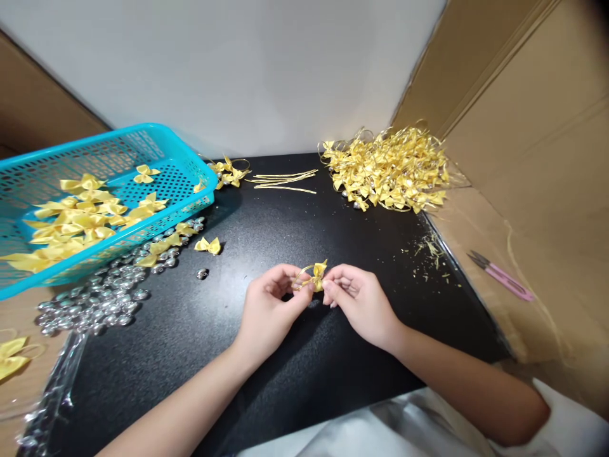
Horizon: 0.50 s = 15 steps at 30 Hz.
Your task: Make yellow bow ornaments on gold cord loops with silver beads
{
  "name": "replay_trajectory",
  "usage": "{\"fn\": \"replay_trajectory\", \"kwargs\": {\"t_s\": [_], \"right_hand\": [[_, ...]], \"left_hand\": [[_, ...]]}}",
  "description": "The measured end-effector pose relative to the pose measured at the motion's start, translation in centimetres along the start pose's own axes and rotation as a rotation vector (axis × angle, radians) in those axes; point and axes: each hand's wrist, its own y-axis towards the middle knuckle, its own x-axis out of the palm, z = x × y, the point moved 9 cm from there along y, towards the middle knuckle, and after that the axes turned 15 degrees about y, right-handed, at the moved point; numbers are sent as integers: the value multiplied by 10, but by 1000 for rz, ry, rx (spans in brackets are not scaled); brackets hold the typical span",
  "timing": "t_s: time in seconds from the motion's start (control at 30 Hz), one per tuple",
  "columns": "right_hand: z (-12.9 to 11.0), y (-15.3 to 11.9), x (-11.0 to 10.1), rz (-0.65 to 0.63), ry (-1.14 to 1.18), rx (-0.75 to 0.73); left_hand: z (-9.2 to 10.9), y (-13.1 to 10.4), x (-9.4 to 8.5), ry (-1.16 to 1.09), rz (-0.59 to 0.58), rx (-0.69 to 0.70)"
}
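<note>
Head view: white panel [266, 70] across the far side, brown cardboard [523, 158] along the right, black tabletop [304, 222] in the middle. Blue basket [185, 209] far left, slotted walls, loose yellow bows [80, 222] inside. Pile of corded bows [387, 168] heaped far right, gold loops sticking out, some silver bits showing. Silver beads [98, 298] spread on the left, along the basket's near side; a few yellow bows lie over them.

Left hand [271, 301], near middle: narrow, thumb and fingers holding the held bow [318, 274], which has a gold cord looping out left toward the fingers. Right hand [359, 298], just right of it: narrow too, thumb and fingers pinched at the bow's right edge; exact grip partly hidden. So the held bow sits between both hands, over the near-middle table.

Pink-handled snips [504, 277] lie right, off the black surface. Gold cords [284, 179] lie straight at far middle, small bow cluster [228, 171] left of them by the basket. Trimmed scraps [431, 247] scattered right. Single bow [208, 245] left of middle; lone bead [202, 273] just nearer.
</note>
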Motion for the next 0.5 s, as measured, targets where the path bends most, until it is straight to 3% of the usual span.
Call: {"fn": "replay_trajectory", "kwargs": {"t_s": [0.23, 0.5], "right_hand": [[3, 1, -1, -2, 21, 40], [3, 1, 1, -15, 63, 34]], "left_hand": [[3, -1, 0, 41, -1, 53], [15, -4, -7, 326, 64, 229]]}}
